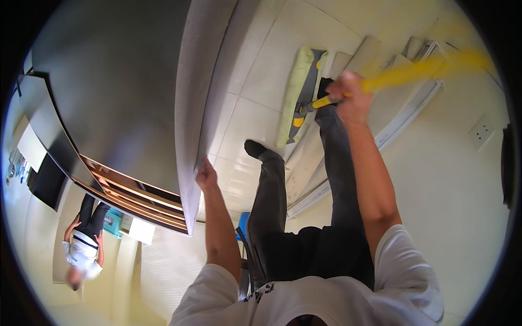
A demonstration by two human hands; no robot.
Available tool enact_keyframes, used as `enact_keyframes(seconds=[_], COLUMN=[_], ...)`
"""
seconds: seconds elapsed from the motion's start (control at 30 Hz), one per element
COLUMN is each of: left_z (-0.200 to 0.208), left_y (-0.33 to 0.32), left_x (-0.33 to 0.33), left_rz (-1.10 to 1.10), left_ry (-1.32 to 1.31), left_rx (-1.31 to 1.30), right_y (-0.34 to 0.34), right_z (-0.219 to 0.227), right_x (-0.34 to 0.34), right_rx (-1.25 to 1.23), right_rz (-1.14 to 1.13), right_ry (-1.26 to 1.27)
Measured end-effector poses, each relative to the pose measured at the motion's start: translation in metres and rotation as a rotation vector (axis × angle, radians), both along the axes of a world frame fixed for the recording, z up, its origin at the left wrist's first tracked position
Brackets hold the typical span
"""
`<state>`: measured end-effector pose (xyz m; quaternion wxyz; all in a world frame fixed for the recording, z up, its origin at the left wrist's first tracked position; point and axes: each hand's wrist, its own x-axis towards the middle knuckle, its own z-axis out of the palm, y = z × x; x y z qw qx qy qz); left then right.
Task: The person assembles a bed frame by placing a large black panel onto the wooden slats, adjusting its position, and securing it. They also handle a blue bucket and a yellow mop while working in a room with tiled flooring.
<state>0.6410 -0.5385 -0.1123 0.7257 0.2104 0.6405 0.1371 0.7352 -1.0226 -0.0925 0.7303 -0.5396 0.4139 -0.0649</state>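
My right hand [353, 96] is wrapped round the yellow handle of a flat mop. The mop's head [308, 92], grey with a pale green pad, rests on the tiled floor beside my feet, tilted lengthwise across the picture. Its upper handle is smeared by motion toward the upper right. At the grey fabric-covered edge [197, 98] of a large dark panel, my left hand [206, 177] is closed with its fingertips close to the fabric. Whether it grips the edge or something small cannot be made out.
Long pale boards [375, 81] and a white strip [397, 126] lie along the wall on the right, near a wall socket [481, 132]. Wooden slats [136, 193] show below the dark panel. A person [86, 242] in a white top is at the lower left, near a turquoise box [112, 223].
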Motion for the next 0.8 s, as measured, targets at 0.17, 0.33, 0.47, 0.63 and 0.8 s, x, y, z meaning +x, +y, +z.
enact_keyframes(seconds=[0.17,0.33,0.47,0.63,0.8], left_z=[0.000,0.011,0.043,0.096,0.138], left_y=[0.011,-0.008,-0.020,0.014,0.033], left_x=[0.034,0.036,0.035,-0.067,-0.138], left_rz=[-0.102,-0.258,-0.485,-0.588,-0.319], left_ry=[-0.026,-0.053,0.159,0.555,0.828], left_rx=[0.071,0.086,-0.079,0.010,0.006], right_y=[-0.056,-0.130,-0.187,-0.236,-0.251], right_z=[0.056,0.064,0.038,0.035,0.025], right_x=[0.028,0.053,0.062,0.061,0.031], right_rx=[0.052,-0.152,-0.269,-0.293,-0.269], right_rz=[-0.245,-0.316,-0.384,-0.265,-0.112], right_ry=[-0.174,-0.249,-0.124,0.268,0.660])
